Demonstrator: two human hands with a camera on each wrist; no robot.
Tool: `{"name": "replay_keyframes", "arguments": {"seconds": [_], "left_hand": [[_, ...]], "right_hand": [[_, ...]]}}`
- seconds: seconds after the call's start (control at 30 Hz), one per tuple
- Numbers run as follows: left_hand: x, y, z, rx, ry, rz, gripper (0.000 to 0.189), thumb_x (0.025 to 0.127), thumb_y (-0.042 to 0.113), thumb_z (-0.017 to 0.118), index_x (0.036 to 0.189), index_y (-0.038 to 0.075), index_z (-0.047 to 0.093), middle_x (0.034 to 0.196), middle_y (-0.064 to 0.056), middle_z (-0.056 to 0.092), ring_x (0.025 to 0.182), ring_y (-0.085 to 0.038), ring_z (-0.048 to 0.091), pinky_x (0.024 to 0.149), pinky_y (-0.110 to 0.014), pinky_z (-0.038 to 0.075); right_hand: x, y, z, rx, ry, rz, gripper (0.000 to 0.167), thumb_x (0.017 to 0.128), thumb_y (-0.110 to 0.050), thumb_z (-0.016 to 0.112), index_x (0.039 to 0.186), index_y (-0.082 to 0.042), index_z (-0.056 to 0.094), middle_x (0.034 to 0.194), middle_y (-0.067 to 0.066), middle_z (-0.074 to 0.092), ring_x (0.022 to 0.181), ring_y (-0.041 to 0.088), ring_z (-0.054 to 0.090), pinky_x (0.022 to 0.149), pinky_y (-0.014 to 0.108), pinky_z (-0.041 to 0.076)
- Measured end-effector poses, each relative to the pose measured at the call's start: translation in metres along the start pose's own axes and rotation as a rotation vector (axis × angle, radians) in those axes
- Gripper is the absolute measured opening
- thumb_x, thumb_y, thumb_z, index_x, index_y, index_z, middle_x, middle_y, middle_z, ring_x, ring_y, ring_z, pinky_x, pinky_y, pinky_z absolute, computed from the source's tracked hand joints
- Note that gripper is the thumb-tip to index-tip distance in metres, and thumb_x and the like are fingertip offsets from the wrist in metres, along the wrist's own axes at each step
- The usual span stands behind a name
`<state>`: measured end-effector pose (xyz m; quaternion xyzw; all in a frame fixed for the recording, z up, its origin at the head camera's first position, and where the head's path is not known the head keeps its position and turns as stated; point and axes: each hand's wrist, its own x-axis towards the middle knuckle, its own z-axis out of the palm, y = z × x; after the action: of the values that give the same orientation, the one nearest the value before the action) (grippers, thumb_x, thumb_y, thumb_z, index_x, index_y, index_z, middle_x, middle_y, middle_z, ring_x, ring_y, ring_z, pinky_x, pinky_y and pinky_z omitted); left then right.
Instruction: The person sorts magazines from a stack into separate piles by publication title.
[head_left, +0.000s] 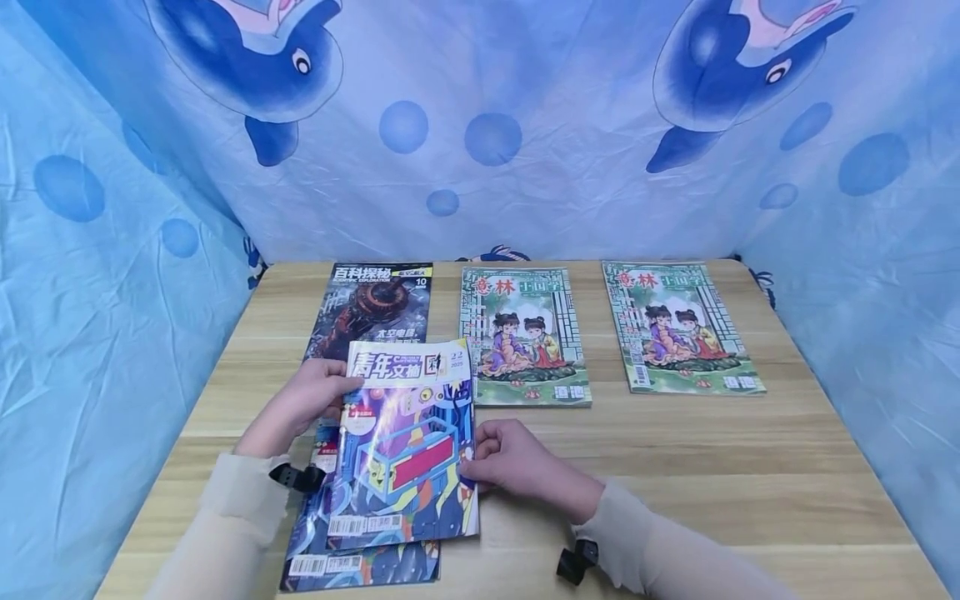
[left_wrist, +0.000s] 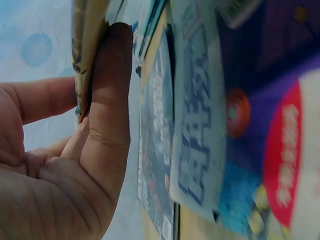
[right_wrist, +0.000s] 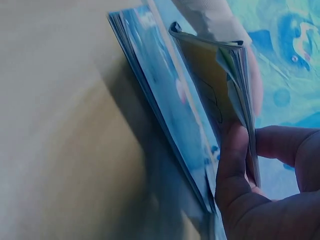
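A colourful magazine with a pink and blue cover is held face up in both hands. My left hand pinches its upper left edge, with the thumb on the cover. On the right edge, my right hand grips it between thumb and fingers. In the right wrist view the held magazine stands apart from what lies below it. Beneath it on the table is another magazine with a similar cover, partly hidden. Beyond that lies a dark science magazine, its lower part covered.
Two matching green magazines, a middle one and a right one, lie along the back of the wooden table. A blue whale-print curtain encloses the back and sides. Dark straps hang at both wrists.
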<state>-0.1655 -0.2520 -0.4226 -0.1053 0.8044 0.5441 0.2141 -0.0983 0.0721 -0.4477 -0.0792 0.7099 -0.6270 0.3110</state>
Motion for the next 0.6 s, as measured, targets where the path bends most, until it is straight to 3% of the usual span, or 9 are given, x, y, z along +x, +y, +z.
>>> {"name": "replay_keyframes", "arguments": {"seconds": [0.33, 0.6], "left_hand": [[-0.011, -0.026, -0.010, 0.111, -0.054, -0.004, 0.022, 0.100, 0.009, 0.062, 0.106, -0.012, 0.066, 0.087, -0.015, 0.072, 0.071, -0.026, 0.070, 0.059, -0.036, 0.059], [-0.013, -0.029, -0.012, 0.240, -0.059, 0.015, 0.019, 0.099, 0.008, 0.063, 0.097, -0.011, 0.068, 0.082, -0.013, 0.071, 0.066, -0.023, 0.067, 0.055, -0.036, 0.058]], "right_hand": [[-0.003, 0.014, 0.031, 0.075, -0.014, 0.075, 0.020, 0.083, 0.001, 0.081, 0.092, 0.000, 0.064, 0.070, 0.009, 0.065, 0.062, 0.018, 0.068, 0.061, 0.034, 0.061], [-0.003, 0.019, 0.043, 0.098, -0.037, 0.097, 0.023, 0.081, 0.005, 0.081, 0.091, 0.001, 0.061, 0.069, 0.010, 0.066, 0.063, 0.020, 0.069, 0.060, 0.035, 0.061]]}}
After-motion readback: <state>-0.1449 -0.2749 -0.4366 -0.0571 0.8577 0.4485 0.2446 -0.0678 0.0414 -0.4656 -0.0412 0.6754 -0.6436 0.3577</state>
